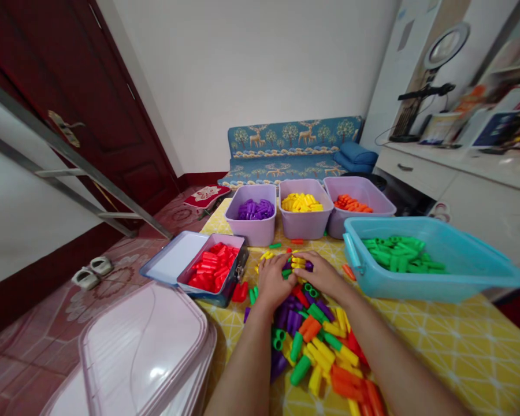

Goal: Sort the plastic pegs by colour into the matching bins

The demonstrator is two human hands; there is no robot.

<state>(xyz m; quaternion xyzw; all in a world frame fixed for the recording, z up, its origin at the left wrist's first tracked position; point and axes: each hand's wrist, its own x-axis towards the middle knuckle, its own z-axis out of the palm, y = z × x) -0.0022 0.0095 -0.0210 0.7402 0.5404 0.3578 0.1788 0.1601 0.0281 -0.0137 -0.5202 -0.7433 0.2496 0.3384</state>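
A mixed pile of small plastic tube pieces [318, 346], many joined in pairs, lies on the table in yellow, green, purple, orange and red. My left hand [275, 280] rests palm down on the far end of the pile, its fingers bent a little and apart. Beside it, my right hand [320, 274] curls thumb and fingers around several yellow tube pieces [299, 263]. Purple and green pieces lie between the two hands. What is under my left palm is hidden.
Purple pieces fill part of one lilac bin [253, 230], yellow the middle bin [305, 224], orange the right bin [364, 190]. A blue tub [424, 286] holds green pieces; a lidded case [229, 294] holds red ones. Pale lids [147, 341] are stacked at left.
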